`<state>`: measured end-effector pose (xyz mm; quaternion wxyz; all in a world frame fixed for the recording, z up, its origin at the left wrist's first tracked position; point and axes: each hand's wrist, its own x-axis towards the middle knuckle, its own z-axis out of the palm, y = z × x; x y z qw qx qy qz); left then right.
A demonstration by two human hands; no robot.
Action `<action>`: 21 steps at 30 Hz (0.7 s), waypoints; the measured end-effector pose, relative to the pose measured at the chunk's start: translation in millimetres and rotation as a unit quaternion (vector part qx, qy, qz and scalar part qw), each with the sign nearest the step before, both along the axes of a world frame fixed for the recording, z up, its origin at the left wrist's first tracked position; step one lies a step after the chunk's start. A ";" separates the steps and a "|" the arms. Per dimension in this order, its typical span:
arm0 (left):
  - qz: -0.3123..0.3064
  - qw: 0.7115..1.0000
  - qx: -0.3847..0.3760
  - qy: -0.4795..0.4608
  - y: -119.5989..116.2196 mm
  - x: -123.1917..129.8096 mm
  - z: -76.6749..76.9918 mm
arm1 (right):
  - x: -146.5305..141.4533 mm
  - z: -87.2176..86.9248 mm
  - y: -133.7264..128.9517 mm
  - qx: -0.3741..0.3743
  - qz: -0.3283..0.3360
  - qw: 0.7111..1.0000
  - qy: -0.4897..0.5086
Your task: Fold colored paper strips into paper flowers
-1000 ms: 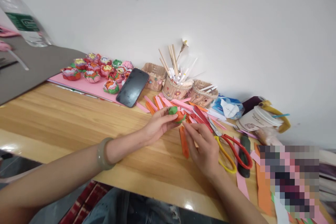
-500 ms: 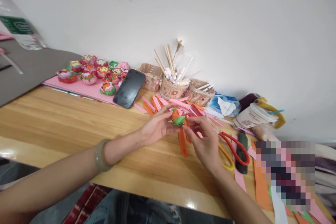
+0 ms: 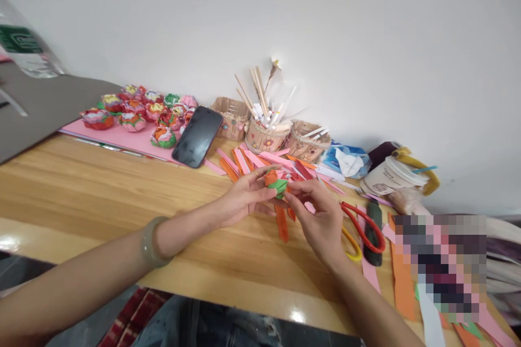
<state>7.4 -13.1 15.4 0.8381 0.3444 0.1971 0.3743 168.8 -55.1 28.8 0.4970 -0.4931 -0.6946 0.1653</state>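
A small folded paper flower (image 3: pixel 278 186) in orange, pink and green is held up over the table between both hands. My left hand (image 3: pixel 246 195) is closed around its left side, thumb on the green paper in front. From the right, my right hand (image 3: pixel 315 211) pinches the flower's green edge with thumb and fingertips. Beneath and behind them lie loose pink, red and orange paper strips (image 3: pixel 281 223). Scissors with red and yellow handles (image 3: pixel 364 227) rest just right of my right hand, partly hidden by it.
Finished paper flowers (image 3: pixel 132 122) stand on pink paper (image 3: pixel 122 143), with a phone (image 3: pixel 197 136) leaning beside them. Decorated baskets (image 3: pixel 267 138), a tissue pack (image 3: pixel 345 160) and a paper cup (image 3: pixel 393 176) line the wall. A dark green bottle-like object (image 3: pixel 373 233) lies by the scissors.
My left thumb has moved onto the green paper at the flower's front, and the flower has turned slightly. The whole view has shifted a little.
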 end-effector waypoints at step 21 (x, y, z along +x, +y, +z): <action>0.037 0.991 0.104 0.071 -0.6 0.2 -5.0 | 0.4 2.1 0.0 -0.106 0.029 0.982 0.152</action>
